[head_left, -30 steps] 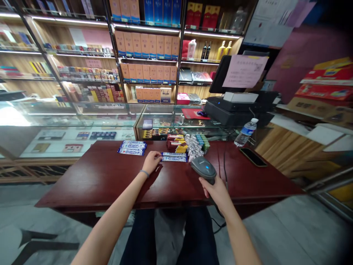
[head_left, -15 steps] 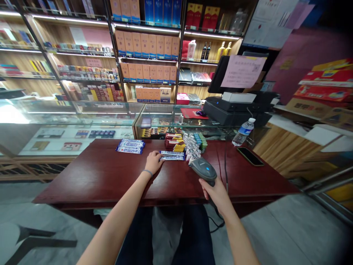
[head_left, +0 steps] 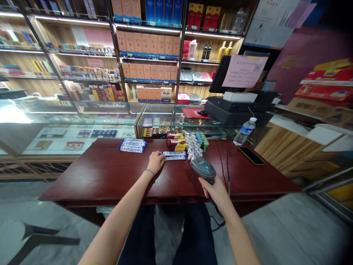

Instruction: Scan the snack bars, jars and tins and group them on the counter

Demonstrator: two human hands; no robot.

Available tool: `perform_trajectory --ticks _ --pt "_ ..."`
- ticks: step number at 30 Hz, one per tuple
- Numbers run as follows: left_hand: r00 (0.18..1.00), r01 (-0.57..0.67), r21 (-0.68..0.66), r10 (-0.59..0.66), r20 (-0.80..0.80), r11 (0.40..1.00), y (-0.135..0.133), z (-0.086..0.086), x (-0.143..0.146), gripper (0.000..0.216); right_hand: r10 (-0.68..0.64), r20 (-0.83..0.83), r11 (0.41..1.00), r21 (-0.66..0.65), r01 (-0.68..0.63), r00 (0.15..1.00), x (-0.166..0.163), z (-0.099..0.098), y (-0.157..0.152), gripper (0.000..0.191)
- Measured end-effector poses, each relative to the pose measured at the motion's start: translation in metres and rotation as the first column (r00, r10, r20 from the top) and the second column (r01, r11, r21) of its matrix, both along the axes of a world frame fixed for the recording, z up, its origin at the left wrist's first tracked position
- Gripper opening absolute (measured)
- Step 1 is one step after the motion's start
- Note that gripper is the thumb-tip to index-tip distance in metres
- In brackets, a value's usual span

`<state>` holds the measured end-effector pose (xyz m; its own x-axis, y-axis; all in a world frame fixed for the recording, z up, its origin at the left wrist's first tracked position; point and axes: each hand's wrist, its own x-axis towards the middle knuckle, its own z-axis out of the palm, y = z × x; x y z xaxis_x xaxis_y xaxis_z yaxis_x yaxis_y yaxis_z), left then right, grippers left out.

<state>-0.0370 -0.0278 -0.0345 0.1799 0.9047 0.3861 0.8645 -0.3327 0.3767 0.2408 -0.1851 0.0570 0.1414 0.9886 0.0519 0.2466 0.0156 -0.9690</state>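
Note:
My left hand (head_left: 156,162) rests on the dark red table with its fingers closed at the left end of the thin blue-and-white snack packets (head_left: 176,158). Its fingertips hide the packets' ends. My right hand (head_left: 213,187) is wrapped round the handle of a grey barcode scanner (head_left: 203,169), whose top shows a blue light. The scanner's head points toward the packets and the small bottles with silvery tops (head_left: 195,150). Behind the packets stand red-and-yellow packs (head_left: 176,141). Farther left lies another pile of blue-and-white packets (head_left: 132,145).
A water bottle (head_left: 245,131) and a phone (head_left: 251,156) are on the right of the table (head_left: 104,176). The scanner's cable runs along the right side. Behind stand a glass display counter (head_left: 110,110) and a monitor (head_left: 220,75). A stool (head_left: 22,239) is at lower left.
The view has shifted slightly, so everything sits a little farther right. My left hand stays at the packets' left end, and the scanner stays in my right hand.

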Motion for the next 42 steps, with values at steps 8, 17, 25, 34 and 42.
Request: perform_trajectory --ticks 8,17,25,34,42 --pt "0.956 0.111 0.022 -0.112 0.272 0.994 -0.008 0.008 -0.018 0.024 0.002 -0.003 1.0 -0.002 -0.002 1.0 -0.004 0.003 0.001 0.033" --pt "0.782 -0.068 -0.135 0.137 0.609 0.988 -0.023 0.013 -0.092 0.031 0.05 -0.011 0.999 0.005 -0.05 0.999 -0.019 -0.007 0.014 0.035" --pt "0.474 0.024 -0.241 0.201 0.857 0.97 -0.016 0.007 -0.115 0.051 0.107 -0.028 0.994 -0.029 -0.108 0.994 -0.044 -0.003 0.016 0.038" --pt "0.32 0.16 -0.252 0.191 0.928 0.954 -0.024 0.02 -0.117 0.056 0.191 -0.066 0.977 -0.085 -0.196 0.979 -0.063 -0.004 0.016 0.048" --pt "0.365 0.157 -0.203 0.134 0.921 0.967 -0.026 0.025 -0.113 0.054 0.258 -0.014 0.963 -0.078 -0.259 0.966 -0.058 -0.015 0.021 0.038"
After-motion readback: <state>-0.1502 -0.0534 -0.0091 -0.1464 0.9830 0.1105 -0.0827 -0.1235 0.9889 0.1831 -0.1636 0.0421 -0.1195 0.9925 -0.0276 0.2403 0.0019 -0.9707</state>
